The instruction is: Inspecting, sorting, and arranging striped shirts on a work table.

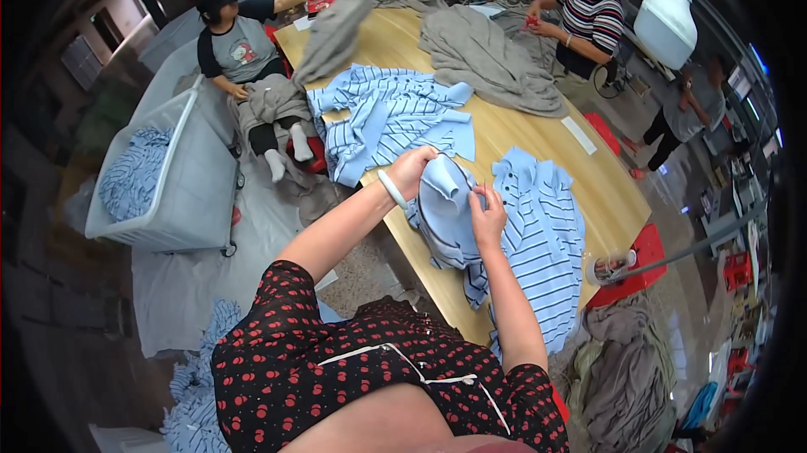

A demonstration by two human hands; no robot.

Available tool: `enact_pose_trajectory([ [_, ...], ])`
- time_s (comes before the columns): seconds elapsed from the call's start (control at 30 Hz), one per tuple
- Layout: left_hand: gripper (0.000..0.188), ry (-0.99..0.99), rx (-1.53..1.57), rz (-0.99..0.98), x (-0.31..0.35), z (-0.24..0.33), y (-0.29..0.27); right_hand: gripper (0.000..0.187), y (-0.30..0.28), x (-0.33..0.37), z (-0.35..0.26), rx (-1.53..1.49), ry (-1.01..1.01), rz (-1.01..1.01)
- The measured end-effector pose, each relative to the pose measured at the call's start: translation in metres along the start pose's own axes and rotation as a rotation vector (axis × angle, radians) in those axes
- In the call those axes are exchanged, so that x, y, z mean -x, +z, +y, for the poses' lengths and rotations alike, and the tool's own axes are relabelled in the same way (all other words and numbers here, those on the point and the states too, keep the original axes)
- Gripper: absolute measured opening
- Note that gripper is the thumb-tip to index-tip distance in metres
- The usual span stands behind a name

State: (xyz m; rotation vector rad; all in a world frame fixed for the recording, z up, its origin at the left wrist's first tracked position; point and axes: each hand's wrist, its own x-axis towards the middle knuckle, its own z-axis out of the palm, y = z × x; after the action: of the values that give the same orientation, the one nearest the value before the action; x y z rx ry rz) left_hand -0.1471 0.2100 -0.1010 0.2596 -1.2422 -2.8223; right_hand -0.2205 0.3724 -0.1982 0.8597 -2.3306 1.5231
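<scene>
A light blue shirt with dark stripes [447,222] is bunched up in front of me, above the near edge of the table. My left hand [412,174], with a pale bangle at the wrist, is closed on the shirt's upper left, by a plain blue part. At the shirt's right edge, my right hand [487,216] is closed in a pinch. Something thin shows at its fingertips, too small to name. Another striped shirt [538,243] lies flat beside my right forearm. Beyond my left hand is a pile of striped shirts [391,113].
Grey garments [492,58] cover the wooden table's [618,192] far part. A wheeled white bin [189,201] with striped clothes stands left. One person [252,58] sits far left; another [593,20] works far right. A white lamp [667,24] hangs upper right; grey cloth [622,360] lies lower right.
</scene>
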Motion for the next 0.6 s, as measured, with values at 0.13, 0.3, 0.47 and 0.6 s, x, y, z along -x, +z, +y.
enact_pose_trajectory([
  [0.13, 0.021, -0.024, 0.028, -0.048, -0.016, 0.000, -0.028, 0.038, -0.008, -0.009, -0.038, -0.177, 0.005, -0.101],
  [0.3, 0.017, -0.057, 0.104, 0.011, -0.036, -0.017, -0.017, 0.047, -0.001, -0.006, -0.059, -0.329, 0.110, -0.187],
  [0.47, 0.020, -0.045, 0.111, -0.046, -0.042, -0.025, -0.016, 0.039, 0.012, -0.005, -0.039, -0.057, -0.086, 0.039],
  [0.6, 0.024, -0.081, 0.112, -0.060, -0.041, -0.016, -0.023, 0.026, 0.010, 0.004, -0.019, -0.007, -0.087, -0.005],
])
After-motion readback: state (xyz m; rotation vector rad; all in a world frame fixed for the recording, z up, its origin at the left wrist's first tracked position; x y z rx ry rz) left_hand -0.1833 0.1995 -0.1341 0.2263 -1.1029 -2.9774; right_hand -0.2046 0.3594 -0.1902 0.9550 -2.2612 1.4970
